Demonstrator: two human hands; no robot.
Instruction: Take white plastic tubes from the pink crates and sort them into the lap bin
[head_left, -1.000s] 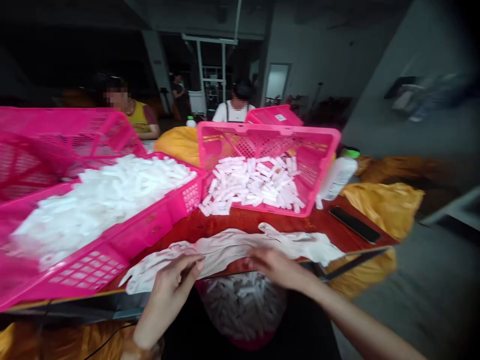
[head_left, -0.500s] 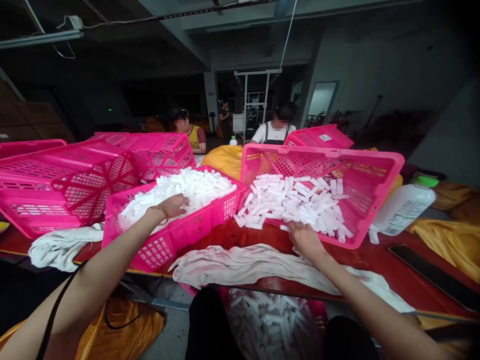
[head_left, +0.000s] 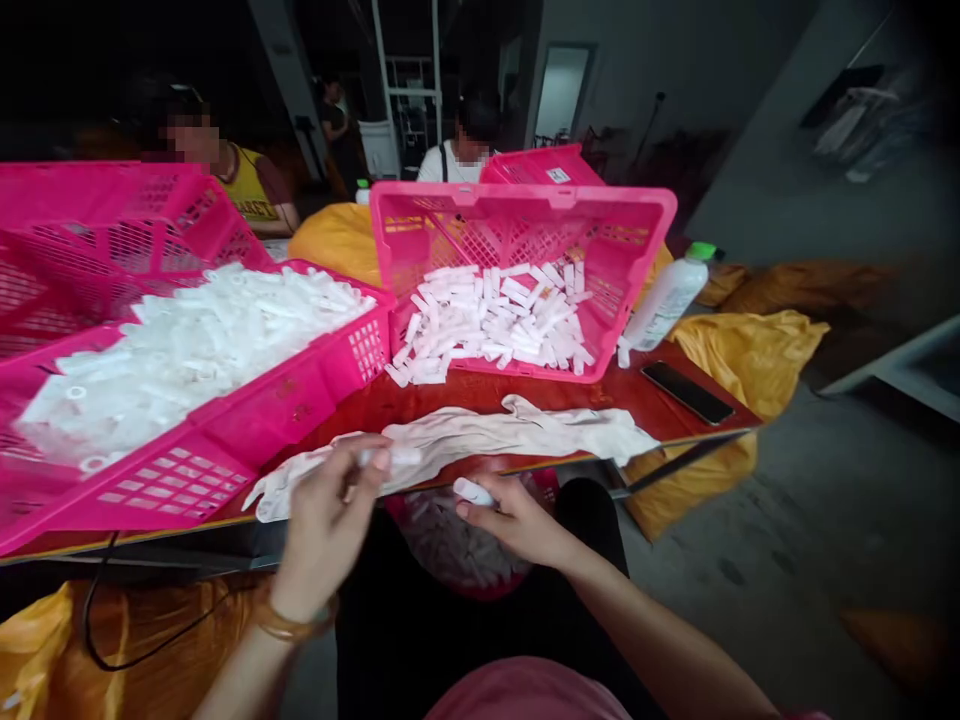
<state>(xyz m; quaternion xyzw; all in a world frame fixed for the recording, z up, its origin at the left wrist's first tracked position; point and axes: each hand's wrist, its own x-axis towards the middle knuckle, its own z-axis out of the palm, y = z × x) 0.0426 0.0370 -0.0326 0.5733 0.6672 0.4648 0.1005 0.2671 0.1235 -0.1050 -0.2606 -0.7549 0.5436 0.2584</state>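
Observation:
Above the front edge of the table, my left hand (head_left: 326, 525) pinches a small white plastic tube (head_left: 405, 456) between thumb and fingers. My right hand (head_left: 521, 520) grips another white plastic tube (head_left: 472, 491), its end pointing toward my left hand. The two tubes are apart. On the left, a pink crate (head_left: 281, 420) is heaped with loose translucent tubes (head_left: 225, 340). A second pink crate (head_left: 630, 270) lies tipped on its side, and white tubes (head_left: 510, 310) spill from its mouth onto the red table (head_left: 360, 402).
A crumpled white cloth (head_left: 517, 428) lies along the table's front edge. At the right are a dark phone (head_left: 686, 391) and a white bottle with green cap (head_left: 667, 300). Below, a container of tubes (head_left: 457, 540) stands between my knees. Two people sit across the table.
Both hands have drawn back from the crates toward my body, each now with a tube. The view has tilted down and turned right.

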